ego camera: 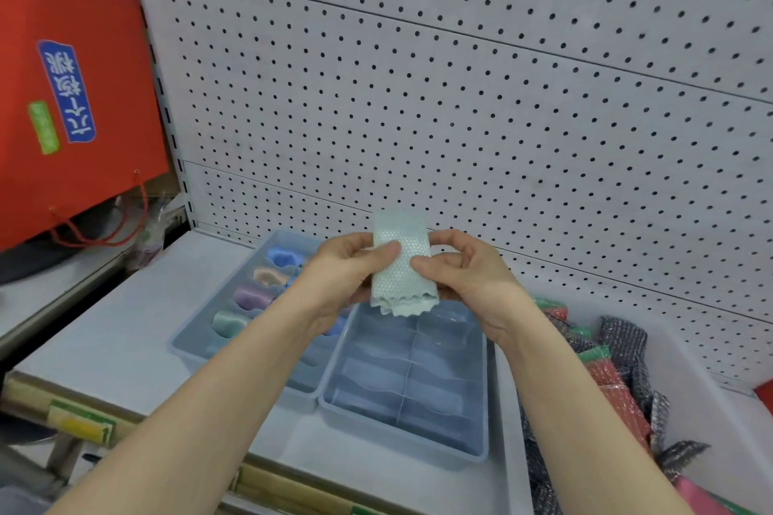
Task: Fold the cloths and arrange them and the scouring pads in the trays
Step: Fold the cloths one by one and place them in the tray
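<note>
I pinch the folded pale-green cloth [403, 263] between my left hand [347, 270] and right hand [468, 270], fingers curled round it, above the divided tray [401, 435]. If either pinch loosens, the fold may spring open.

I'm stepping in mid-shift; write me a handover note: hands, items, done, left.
Left hand and right hand both pinch one folded pale cloth, held up.
Done: at least four folded cloths sit in the left tray.
The right tray looks empty.
Scouring pads lie heaped in the bin at right.
Left: place this cloth, then arrange the pads.
</note>
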`<state>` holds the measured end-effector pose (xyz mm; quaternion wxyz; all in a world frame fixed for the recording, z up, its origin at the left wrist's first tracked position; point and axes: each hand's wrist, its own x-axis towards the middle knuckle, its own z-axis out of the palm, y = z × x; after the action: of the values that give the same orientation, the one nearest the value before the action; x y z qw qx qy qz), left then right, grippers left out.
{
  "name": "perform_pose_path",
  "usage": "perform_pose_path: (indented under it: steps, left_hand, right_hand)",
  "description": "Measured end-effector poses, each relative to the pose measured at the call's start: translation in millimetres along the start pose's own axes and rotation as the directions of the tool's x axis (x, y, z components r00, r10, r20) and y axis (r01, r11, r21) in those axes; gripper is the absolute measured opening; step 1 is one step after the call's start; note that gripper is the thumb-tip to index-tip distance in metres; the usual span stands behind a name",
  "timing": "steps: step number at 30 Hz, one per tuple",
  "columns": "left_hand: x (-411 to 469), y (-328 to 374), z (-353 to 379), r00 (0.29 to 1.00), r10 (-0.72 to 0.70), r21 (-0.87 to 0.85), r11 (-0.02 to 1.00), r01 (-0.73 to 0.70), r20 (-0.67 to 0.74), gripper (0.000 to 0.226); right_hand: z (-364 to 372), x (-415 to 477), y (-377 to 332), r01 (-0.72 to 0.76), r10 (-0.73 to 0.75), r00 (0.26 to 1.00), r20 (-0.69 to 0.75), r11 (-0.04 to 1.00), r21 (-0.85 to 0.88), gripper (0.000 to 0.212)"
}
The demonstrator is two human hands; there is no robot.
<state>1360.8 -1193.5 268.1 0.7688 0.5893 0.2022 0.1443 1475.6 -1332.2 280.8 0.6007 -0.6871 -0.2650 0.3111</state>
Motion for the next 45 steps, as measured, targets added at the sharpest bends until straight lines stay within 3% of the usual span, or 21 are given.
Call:
perform_pose_path:
  steps: [3, 8, 12, 17, 20, 23, 27, 30, 33, 36, 39, 41, 43, 45]
  left_hand:
    - [-0.5, -2.5, 0.3, 0.998, -0.047, 0.023, 0.999, 0.046, 0.029, 0.027]
    - [4.9, 3.4, -4.4, 0.994, -0.109, -0.166, 0.98, 0.108, 0.002, 0.011]
    - [6.0, 5.8, -5.4, 0.99, -0.126, -0.21, 0.968, 0.137, 0.065, 0.014]
    - [7.2, 2.5, -5.9, 0.99, -0.09, -0.312, 0.943, 0.12, 0.106, 0.031]
    - [8.1, 0.0, -3.7, 0.996, -0.036, -0.384, 0.921, 0.067, 0.088, 0.046]
    - [6.7, -3.2, 0.0, 0.998, 0.035, -0.31, 0.95, -0.016, 0.055, 0.048]
    - [2.2, -8.9, 4.3, 0.995, 0.089, -0.248, 0.966, -0.075, 0.046, 0.027]
    - [1.6, -17.5, 6.5, 0.989, 0.148, -0.114, 0.982, -0.147, -0.006, 0.037]
    - [2.9, -24.1, 6.7, 0.971, 0.186, -0.026, 0.981, -0.192, -0.149, 0.035]
    - [4.2, -26.3, 0.4, 0.97, 0.162, -0.005, 0.986, -0.166, -0.183, 0.034]
    - [8.0, -27.1, -12.1, 0.985, 0.084, -0.071, 0.993, -0.096, -0.148, 0.034]
    - [10.2, -28.0, -20.9, 0.996, 0.031, -0.138, 0.99, -0.043, -0.089, 0.031]
    - [10.7, -29.4, -29.1, 0.999, -0.021, -0.183, 0.983, 0.015, -0.028, 0.028]
    - [9.3, -32.5, -35.8, 0.998, -0.058, -0.192, 0.979, 0.061, 0.021, 0.029]
  right_hand:
    - [1.6, 1.6, 1.6, 0.12, -0.12, 0.992, -0.024, 0.993, -0.019, 0.033]
    - [-3.8, -3.9, -2.3, 0.346, -0.317, 0.931, 0.18, 0.925, -0.159, 0.04]
    - [-0.5, 0.3, -0.2, 0.405, -0.386, 0.914, 0.125, 0.889, -0.214, 0.025]
    - [0.2, 2.1, 2.1, 0.35, -0.349, 0.936, 0.039, 0.92, -0.175, 0.006]
    - [1.8, 1.6, 3.6, 0.281, -0.284, 0.959, 0.003, 0.948, -0.147, 0.012]
    - [4.5, 4.0, 6.3, 0.235, -0.243, 0.965, -0.101, 0.968, -0.085, 0.016]
    - [9.7, 7.3, 9.7, 0.184, -0.197, 0.957, -0.21, 0.98, -0.08, 0.024]
    - [13.0, 10.0, 11.8, 0.154, -0.178, 0.955, -0.235, 0.981, -0.12, 0.024]
    - [18.2, 10.3, 15.6, 0.152, -0.177, 0.957, -0.23, 0.981, -0.124, 0.019]
    - [18.4, 6.9, 19.3, 0.204, -0.221, 0.963, -0.155, 0.971, -0.122, 0.013]
    - [11.7, 3.9, 22.8, 0.301, -0.286, 0.953, 0.098, 0.932, -0.204, 0.021]
    - [11.4, 3.9, 26.1, 0.289, -0.246, 0.949, 0.195, 0.927, -0.238, 0.03]
    - [15.4, 6.8, 29.6, 0.273, -0.232, 0.957, 0.177, 0.926, -0.26, 0.029]
    - [21.4, 10.2, 32.7, 0.245, -0.22, 0.968, 0.122, 0.937, -0.25, 0.016]
